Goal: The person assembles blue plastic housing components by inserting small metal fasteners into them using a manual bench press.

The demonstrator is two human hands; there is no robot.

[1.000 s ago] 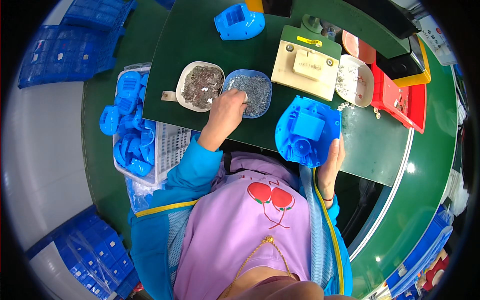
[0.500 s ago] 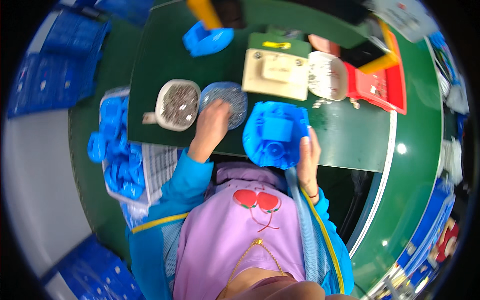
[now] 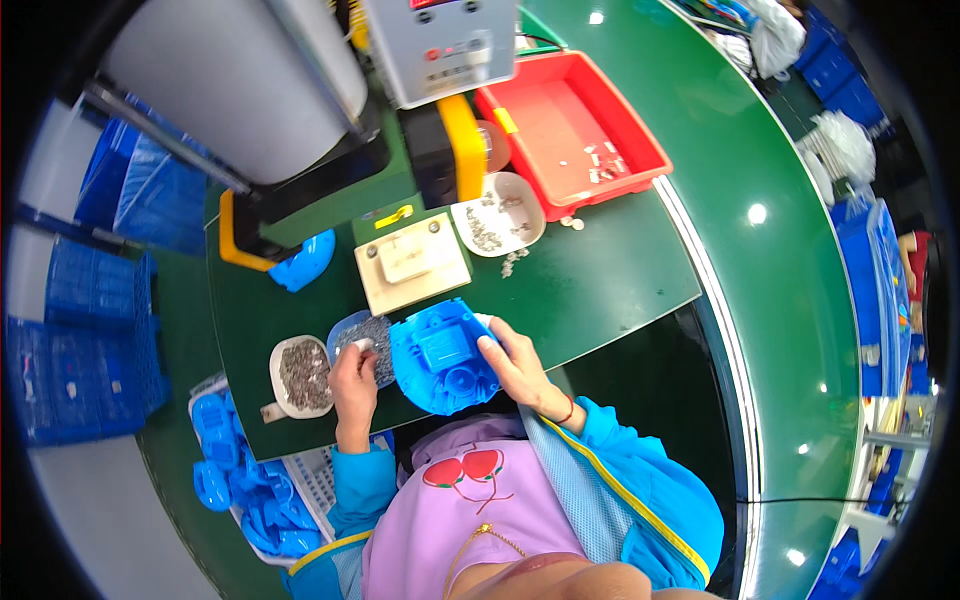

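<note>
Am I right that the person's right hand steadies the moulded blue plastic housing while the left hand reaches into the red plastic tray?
Not quite: the head view shows the left hand over the small blue dish of grey parts, not in the red plastic tray. The right hand does steady the moulded blue plastic housing.

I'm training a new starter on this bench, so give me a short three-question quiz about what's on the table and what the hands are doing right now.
1. True or false: the right hand rests on the blue moulded plastic part.
2. Multiple choice: the left hand has its fingers at which container? A. the red tray B. the blue dish of small metal pieces C. the white bowl beside the red tray
3. Fill in: the cream block-shaped fixture sits just beyond the blue part, on the dark ______ mat.

Key: 1 true; 2 B; 3 green.
</note>
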